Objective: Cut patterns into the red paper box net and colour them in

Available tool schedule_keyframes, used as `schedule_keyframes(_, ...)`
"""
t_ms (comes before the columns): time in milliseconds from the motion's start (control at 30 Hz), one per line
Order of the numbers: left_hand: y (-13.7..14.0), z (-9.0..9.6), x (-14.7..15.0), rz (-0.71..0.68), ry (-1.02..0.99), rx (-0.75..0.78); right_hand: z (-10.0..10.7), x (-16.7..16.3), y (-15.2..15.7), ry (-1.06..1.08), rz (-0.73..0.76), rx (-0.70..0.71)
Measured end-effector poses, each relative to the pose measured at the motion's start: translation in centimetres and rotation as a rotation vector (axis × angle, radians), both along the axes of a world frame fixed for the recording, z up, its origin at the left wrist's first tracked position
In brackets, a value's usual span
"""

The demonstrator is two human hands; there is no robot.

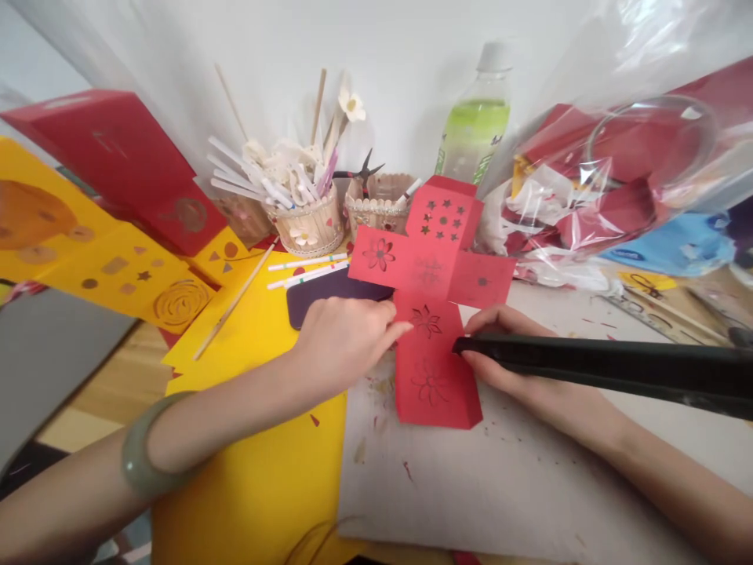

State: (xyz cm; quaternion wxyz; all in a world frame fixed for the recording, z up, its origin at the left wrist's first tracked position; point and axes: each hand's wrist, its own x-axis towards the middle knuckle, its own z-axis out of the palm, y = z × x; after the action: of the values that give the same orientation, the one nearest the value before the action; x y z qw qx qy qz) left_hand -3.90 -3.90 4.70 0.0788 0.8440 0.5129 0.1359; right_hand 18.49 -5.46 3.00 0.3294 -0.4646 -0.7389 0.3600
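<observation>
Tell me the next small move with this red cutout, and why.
I'd probably crease the narrow flap at the lower right of the cross-shaped red paper cutout more firmly. It appears angled along a fold line, and the left hand and right hand are at opposite side edges of the cutout, so one could steady it while the other presses.

A thick bangle circles the left forearm. It is pale greyish green, smooth and softly shiny, rounded like a tube. Ahead of the bangle, the slender forearm is bare right up to the left hand; behind the bangle, the arm is bare too. To the right of the bangle, well apart, the bare right forearm narrows toward the right hand.
</observation>
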Motion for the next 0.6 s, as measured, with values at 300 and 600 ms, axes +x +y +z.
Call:
schedule_keyframes(300, -0.4, -2.5, -2.7, -0.786, 0.024, 0.176, 0.8, -1.0, -0.1, -0.091, -0.054, 0.031)
schedule_keyframes(600, 0.8, -2.0, -2.8, -0.814, 0.022, 0.02, 0.9, -2.3, 0.2, -0.094, -0.009, -0.059)
